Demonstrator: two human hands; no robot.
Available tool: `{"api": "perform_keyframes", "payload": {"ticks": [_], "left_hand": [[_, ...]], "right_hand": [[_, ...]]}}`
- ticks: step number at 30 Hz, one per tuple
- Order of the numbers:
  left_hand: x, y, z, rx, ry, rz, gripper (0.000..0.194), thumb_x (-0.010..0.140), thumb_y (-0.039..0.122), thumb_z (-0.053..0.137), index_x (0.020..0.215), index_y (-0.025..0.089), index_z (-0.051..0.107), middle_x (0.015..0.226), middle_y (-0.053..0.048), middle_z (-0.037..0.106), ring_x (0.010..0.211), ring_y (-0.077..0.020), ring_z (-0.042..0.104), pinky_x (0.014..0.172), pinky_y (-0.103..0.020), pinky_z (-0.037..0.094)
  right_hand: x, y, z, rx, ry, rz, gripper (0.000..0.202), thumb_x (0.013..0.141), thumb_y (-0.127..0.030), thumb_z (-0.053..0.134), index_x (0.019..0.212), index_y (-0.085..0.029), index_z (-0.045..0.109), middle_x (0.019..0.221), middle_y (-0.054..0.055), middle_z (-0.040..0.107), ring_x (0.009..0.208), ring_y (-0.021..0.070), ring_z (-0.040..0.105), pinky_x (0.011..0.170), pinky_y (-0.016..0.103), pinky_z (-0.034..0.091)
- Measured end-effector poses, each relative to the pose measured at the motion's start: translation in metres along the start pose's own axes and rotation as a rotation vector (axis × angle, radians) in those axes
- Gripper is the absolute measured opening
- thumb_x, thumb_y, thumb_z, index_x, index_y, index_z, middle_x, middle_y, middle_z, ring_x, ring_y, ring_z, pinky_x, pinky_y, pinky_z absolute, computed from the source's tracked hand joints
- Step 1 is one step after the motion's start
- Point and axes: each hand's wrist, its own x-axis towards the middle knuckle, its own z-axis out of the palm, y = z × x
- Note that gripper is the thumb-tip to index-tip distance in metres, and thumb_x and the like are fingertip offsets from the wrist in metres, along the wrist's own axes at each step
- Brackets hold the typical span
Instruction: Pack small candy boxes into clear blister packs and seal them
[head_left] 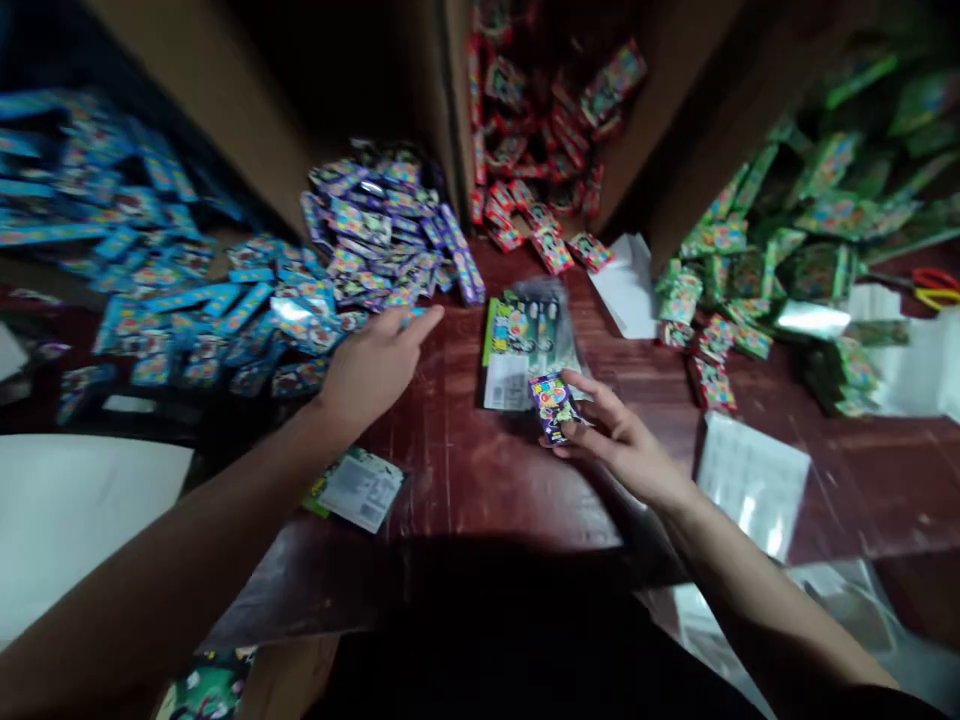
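My right hand (611, 435) holds a small purple packet (553, 405) with a colourful print between thumb and fingers. Just behind it, a clear bag with a green-edged printed card (517, 345) lies on the dark red table (465, 470). My left hand (379, 362) is over the table at the near edge of the purple packet pile (397, 225), fingers pointing right. A bit of blue shows at its fingertips, and what it grips is too small to make out. Blue packets (247, 310) lie to its left.
Red packets (547, 235) spill from a cardboard box at the back, with green packets (750, 270) to the right. Another bagged card (364, 487) lies near the left forearm. White paper (628, 285), a clear bag (754, 480) and red-yellow scissors (936, 288) are on the right.
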Motion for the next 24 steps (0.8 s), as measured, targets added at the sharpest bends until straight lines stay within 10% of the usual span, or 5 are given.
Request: {"api": "perform_keyframes", "payload": {"ticks": [7,10,13,20,24], "left_hand": [[-0.084,0.105,0.041,-0.549,-0.253,-0.056,0.044,0.099,0.037,0.051,0.143,0.029,0.052,0.148,-0.008,0.054,0.131,-0.0246,0.057,0.109,-0.042,0.048],[-0.094,0.118,0.044,-0.286,-0.224,0.093,0.079,0.083,0.044,0.074,0.152,0.028,0.039,0.168,-0.011,0.02,0.151,-0.0349,0.029,0.121,-0.053,0.032],[-0.088,0.115,0.042,-0.149,-0.383,0.329,0.109,0.071,0.045,0.084,0.159,0.023,0.024,0.165,-0.015,0.027,0.15,-0.0373,0.028,0.121,-0.053,0.029],[-0.08,0.134,0.056,-0.066,-0.399,0.216,0.092,0.072,0.047,0.079,0.15,0.018,0.038,0.139,-0.015,0.055,0.128,-0.0354,0.049,0.112,-0.05,0.035],[-0.079,0.15,0.07,-0.124,-0.341,0.148,0.093,0.074,0.048,0.08,0.15,0.019,0.037,0.139,-0.013,0.055,0.125,-0.0343,0.05,0.109,-0.049,0.038]], "right_hand": [[-0.083,0.034,-0.05,-1.001,0.229,0.107,0.092,0.08,-0.061,0.073,0.155,-0.024,0.035,0.097,0.01,0.073,0.082,0.0313,0.072,0.073,0.049,0.061],[-0.082,0.023,-0.075,-1.164,0.013,-0.171,0.085,0.085,-0.035,0.071,0.159,-0.028,0.03,0.147,0.013,0.055,0.133,0.0376,0.053,0.106,0.057,0.049],[-0.063,0.017,-0.086,-1.188,-0.298,-0.401,0.084,0.084,-0.009,0.059,0.158,-0.038,0.031,0.165,-0.002,0.033,0.154,0.0322,0.023,0.124,0.06,0.022],[-0.046,0.024,-0.059,-1.332,-0.075,-0.233,0.064,0.093,-0.049,0.06,0.15,-0.02,0.048,0.131,0.017,0.066,0.115,0.0391,0.063,0.098,0.057,0.049],[-0.053,0.027,-0.049,-1.004,0.023,-0.035,0.057,0.101,-0.05,0.042,0.151,-0.023,0.039,0.124,0.012,0.072,0.099,0.0285,0.073,0.084,0.04,0.056]]}}
